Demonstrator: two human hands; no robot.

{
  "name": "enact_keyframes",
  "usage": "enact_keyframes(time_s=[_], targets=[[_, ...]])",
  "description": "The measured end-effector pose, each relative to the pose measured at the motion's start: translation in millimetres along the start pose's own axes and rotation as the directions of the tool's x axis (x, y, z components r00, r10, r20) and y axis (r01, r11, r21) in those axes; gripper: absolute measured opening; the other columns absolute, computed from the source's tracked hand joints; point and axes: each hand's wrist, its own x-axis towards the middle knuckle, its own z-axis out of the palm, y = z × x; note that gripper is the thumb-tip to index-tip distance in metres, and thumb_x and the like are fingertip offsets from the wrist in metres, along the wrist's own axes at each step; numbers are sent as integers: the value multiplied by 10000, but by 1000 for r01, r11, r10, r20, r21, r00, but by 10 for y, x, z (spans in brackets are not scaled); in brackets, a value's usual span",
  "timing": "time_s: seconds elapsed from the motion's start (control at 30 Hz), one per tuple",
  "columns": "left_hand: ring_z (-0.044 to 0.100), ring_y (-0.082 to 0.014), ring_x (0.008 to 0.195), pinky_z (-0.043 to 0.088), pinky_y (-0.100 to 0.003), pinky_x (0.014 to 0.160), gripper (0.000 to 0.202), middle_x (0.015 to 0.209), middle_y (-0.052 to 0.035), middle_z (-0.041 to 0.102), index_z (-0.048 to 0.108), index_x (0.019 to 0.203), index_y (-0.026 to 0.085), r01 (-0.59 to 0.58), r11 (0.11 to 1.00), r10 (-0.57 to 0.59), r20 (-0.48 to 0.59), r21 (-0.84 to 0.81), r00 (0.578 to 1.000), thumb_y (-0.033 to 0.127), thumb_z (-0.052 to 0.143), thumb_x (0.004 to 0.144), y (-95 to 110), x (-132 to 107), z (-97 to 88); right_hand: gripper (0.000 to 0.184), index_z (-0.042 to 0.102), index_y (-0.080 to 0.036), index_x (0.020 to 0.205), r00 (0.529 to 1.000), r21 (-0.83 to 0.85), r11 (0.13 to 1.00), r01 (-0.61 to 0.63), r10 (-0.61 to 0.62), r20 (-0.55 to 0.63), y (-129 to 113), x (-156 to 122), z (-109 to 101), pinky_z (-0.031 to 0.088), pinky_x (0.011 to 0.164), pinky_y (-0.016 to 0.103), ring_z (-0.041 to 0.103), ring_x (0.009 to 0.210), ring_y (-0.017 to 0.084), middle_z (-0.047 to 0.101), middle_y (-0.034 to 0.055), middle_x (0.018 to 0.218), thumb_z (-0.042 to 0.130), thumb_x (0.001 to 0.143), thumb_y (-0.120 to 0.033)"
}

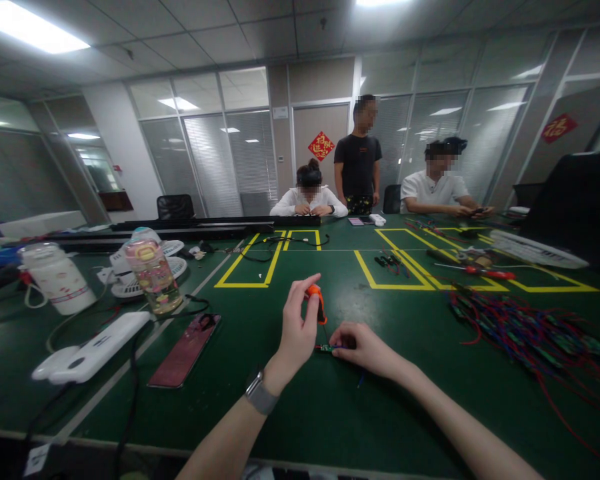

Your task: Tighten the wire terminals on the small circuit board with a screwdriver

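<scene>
Left hand (300,317) gripping orange tool (322,308) by handle, thin shaft pointing down at board (326,349); whether tip is touching, cannot tell. Right hand (363,343) closing thumb and fingers on board's right end, keeping it low over table (340,427), directly below tool. Blue wire (361,380) trailing nearer, below right hand. Phone (186,350) lying to left, wired-board pile (530,333) lying well apart to right.

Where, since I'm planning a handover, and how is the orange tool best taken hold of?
Probably by its thick handle, coming from the right: the left grip covers its left side, and it stands roughly upright, thin shaft pointing down toward the circuit board.
</scene>
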Motion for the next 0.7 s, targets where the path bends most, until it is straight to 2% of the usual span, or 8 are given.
enact_keyframes(time_s=[0.07,0.13,0.33,0.43,0.53,0.63,0.7], targets=[[619,-183,989,499,-303,858,342,1092,-69,646,575,1312,217,34,998,-33,17,-45,999,234,372,1038,-3,1,-3,103,753,-163,874,1000,-3,1000,-2,2,0,-10,-2,-3,476,656,258,604,740,171,669,25,831,718,777,-158],[624,-188,1020,497,-315,887,339,1097,-74,656,609,1256,208,27,998,-26,21,-49,999,214,349,1039,4,3,-6,106,752,-157,874,1000,-4,1000,1,-1,-1,-18,-3,-4,475,661,261,604,739,172,670,28,831,713,775,-147],[584,-181,951,499,-293,838,157,1009,-37,542,713,1051,238,-40,994,45,-51,101,998,288,618,936,30,2,-2,97,747,-155,854,1000,-3,1000,12,-12,-12,-35,-1,2,459,648,254,592,716,164,656,18,798,713,769,-124],[593,-168,895,500,-291,817,208,973,-34,576,676,1140,233,-47,996,50,-33,78,998,267,554,974,23,-1,-2,98,746,-154,862,1000,0,1000,6,-6,-3,-42,-4,-7,465,654,256,598,725,167,659,21,811,716,772,-129],[626,-175,928,504,-305,838,302,1030,-61,652,591,1272,210,0,1000,0,1,5,1000,240,411,1031,23,-2,-13,100,748,-154,867,1000,0,1000,-2,2,1,-44,-5,-14,469,655,257,599,730,170,662,26,823,719,773,-136],[622,-194,1016,491,-330,897,310,1074,-73,660,649,1190,205,-10,1000,10,12,5,1000,239,382,1036,37,8,-29,100,748,-156,865,1000,4,1000,0,0,-5,-38,-2,-7,467,652,256,596,725,169,664,25,816,715,775,-130],[601,-203,1033,487,-338,909,256,1084,-67,617,703,1119,227,-50,997,52,-23,59,998,274,478,1005,45,16,-36,98,746,-158,860,1000,5,1000,4,-4,-10,-31,2,4,468,653,257,596,722,168,667,22,807,716,773,-124]])
